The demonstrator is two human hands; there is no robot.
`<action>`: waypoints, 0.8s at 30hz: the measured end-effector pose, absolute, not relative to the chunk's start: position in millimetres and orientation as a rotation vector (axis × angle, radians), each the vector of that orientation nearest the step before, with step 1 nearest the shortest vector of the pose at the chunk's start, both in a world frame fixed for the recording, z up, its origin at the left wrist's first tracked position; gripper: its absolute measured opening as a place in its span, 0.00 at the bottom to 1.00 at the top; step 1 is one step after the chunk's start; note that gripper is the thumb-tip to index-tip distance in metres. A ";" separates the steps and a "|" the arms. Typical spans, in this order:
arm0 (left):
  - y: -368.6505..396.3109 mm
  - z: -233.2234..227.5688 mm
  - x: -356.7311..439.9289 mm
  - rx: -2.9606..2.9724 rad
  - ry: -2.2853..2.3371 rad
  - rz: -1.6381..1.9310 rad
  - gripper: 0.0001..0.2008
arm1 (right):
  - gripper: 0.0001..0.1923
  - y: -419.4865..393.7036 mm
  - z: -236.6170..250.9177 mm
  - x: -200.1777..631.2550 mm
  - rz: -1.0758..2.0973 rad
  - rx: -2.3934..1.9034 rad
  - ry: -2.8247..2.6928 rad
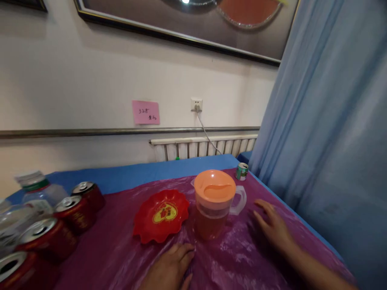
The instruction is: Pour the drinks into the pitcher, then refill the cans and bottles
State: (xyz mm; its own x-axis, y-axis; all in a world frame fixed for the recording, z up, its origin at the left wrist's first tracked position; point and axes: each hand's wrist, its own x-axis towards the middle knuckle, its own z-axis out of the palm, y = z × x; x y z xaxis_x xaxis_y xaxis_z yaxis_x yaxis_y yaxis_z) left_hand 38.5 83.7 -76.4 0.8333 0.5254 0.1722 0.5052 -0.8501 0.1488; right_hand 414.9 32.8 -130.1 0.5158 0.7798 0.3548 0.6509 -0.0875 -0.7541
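1. Two hands lie flat and open on the worktop [121, 249], holding nothing: left hand [171, 268] before the jug [214, 205], right hand [273, 227] beside its handle [240, 200].
2. The jug, about half full, likely handles heavy and sloshy; take the handle.
3. A red dish [161, 215] touches its left.

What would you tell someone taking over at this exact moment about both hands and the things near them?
Left hand: flat on the purple plastic cover, empty, just in front of the pitcher.
Right hand: open, empty, resting right of the pitcher's handle.
Pitcher: upright, orange lid on, partly filled with reddish drink.
Red plate: empty, left of pitcher.
Red cans stand at far left.
Nothing is held.
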 end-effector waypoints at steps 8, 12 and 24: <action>62.1 -59.3 53.2 2.796 0.870 0.073 0.18 | 0.26 -52.8 -147.1 269.7 0.102 -1.231 -2.348; 63.8 -58.1 45.7 2.776 0.851 0.122 0.14 | 0.29 -47.8 -164.4 247.1 0.155 -1.316 -2.473; 71.0 -48.1 38.1 2.802 0.616 0.842 0.10 | 0.27 -54.6 -151.2 253.6 0.082 -1.275 -2.479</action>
